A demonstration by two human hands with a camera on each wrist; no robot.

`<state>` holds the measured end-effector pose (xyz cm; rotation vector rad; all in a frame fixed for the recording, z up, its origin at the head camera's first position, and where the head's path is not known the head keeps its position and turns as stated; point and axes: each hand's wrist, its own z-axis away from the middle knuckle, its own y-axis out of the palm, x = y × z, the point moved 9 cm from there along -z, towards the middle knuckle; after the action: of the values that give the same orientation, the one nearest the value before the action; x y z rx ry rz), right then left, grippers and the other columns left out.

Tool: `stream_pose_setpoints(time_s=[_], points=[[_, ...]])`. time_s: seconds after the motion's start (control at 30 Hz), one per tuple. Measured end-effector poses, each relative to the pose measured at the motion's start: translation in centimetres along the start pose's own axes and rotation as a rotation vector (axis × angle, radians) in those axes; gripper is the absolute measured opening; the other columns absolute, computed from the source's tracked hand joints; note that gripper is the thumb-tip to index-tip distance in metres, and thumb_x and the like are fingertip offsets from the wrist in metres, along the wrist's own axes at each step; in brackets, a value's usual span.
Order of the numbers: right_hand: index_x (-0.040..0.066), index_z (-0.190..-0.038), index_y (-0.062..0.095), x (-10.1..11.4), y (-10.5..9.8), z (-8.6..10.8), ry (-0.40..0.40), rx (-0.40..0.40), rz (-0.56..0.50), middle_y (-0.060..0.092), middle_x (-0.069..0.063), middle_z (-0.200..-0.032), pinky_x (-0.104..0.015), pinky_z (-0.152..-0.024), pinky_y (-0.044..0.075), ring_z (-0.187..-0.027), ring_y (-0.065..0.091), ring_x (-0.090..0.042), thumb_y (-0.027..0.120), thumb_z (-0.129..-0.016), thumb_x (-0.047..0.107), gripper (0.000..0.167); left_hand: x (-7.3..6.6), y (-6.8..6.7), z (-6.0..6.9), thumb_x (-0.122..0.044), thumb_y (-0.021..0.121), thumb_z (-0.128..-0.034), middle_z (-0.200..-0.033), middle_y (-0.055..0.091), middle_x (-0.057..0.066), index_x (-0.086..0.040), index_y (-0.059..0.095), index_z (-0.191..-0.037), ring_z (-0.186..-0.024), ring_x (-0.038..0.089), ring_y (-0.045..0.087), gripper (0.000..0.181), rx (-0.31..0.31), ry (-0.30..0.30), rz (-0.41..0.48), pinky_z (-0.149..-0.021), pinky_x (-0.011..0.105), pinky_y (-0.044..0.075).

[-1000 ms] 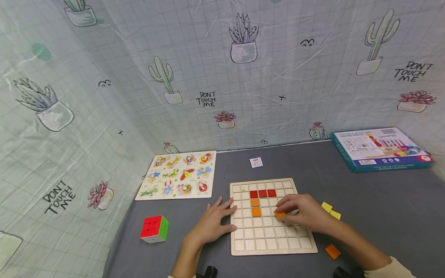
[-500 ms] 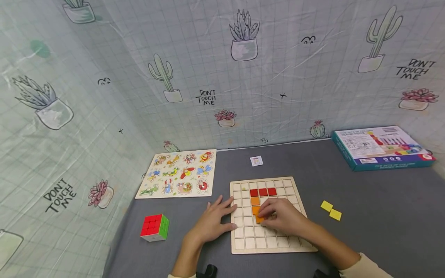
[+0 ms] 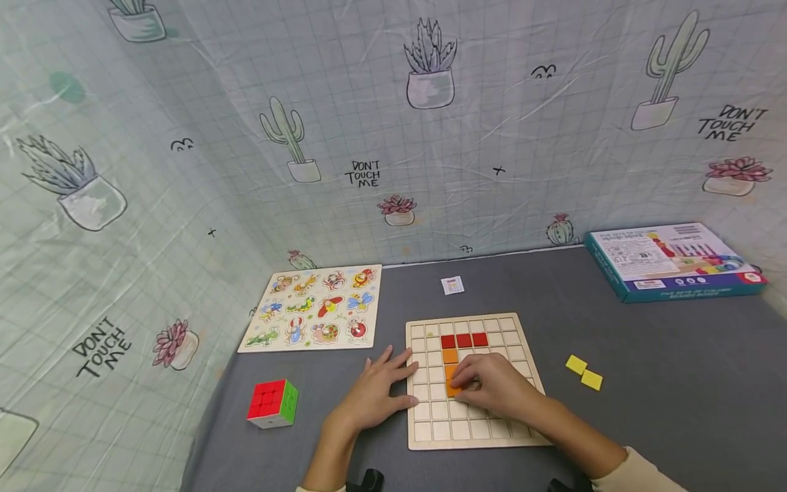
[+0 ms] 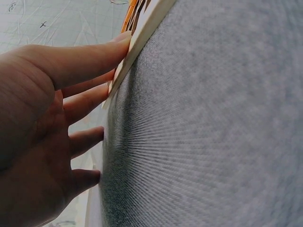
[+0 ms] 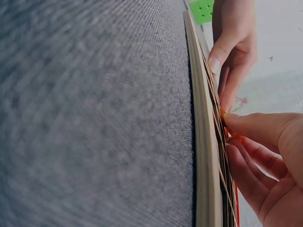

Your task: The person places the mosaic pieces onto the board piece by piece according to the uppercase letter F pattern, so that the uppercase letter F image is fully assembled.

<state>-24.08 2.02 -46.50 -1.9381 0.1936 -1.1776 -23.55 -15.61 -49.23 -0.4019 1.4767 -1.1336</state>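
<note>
My right hand (image 3: 498, 384) pinches an orange square tile (image 3: 452, 389) between thumb and fingers, low over the wooden grid board (image 3: 430, 430). That tile is just below two other orange tiles (image 3: 450, 356), which form a column under the left end of a row of three red tiles (image 3: 464, 340). In the right wrist view, the thumb and fingertips meet at the orange tile (image 5: 224, 114), close to the board's surface. My left hand (image 3: 380, 386) lies at the board's left edge with fingers spread, its thumb touching the rim (image 4: 142, 40) in the left wrist view.
Two yellow tiles (image 3: 584, 372) lie right of the board. A red and green puzzle cube (image 3: 273, 404) stands left, an insect picture board (image 3: 313, 307) behind it. A small printed card (image 3: 452, 285) is at the back. A flat game box (image 3: 676, 263) sits back right.
My right hand has carried the orange tile left across the board to the orange column. The forearm now covers where a loose orange tile lay on the table. My left hand stays put.
</note>
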Motion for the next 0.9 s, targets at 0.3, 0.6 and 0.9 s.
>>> stream_pose_setpoints(time_s=[0.3,0.6,0.9], points=[[0.013,-0.088,0.084,-0.14,0.08,0.04,0.015,-0.002,0.015,0.076,0.008,-0.093,-0.025,-0.079,0.059,-0.089,0.071,-0.009,0.085,-0.077,0.006,0.013,-0.04,0.04,0.01,-0.031,0.076,-0.0900,-0.164,0.042,0.005,-0.013,0.059,-0.145,-0.157,0.044,0.023,0.061,0.003,0.005,0.002,-0.118,0.079,0.015],[0.012,-0.088,0.084,-0.21,0.03,-0.03,0.012,0.002,0.002,0.076,0.008,-0.092,-0.024,-0.078,0.058,-0.088,0.070,-0.008,0.086,-0.078,0.007,0.011,-0.11,-0.11,-0.01,-0.032,0.076,-0.0901,-0.164,0.041,0.005,-0.013,0.058,-0.146,-0.158,0.044,0.022,0.061,0.003,0.001,0.009,-0.118,0.078,0.014],[0.011,-0.090,0.083,-0.01,-0.05,0.12,-0.007,0.018,-0.006,0.076,0.006,-0.095,-0.021,-0.075,0.058,-0.089,0.070,-0.009,0.085,-0.079,0.006,0.012,-0.10,-0.05,0.07,-0.032,0.076,-0.0902,-0.164,0.041,0.005,-0.014,0.058,-0.146,-0.157,0.044,0.023,0.062,0.006,0.000,0.007,-0.118,0.079,0.015]])
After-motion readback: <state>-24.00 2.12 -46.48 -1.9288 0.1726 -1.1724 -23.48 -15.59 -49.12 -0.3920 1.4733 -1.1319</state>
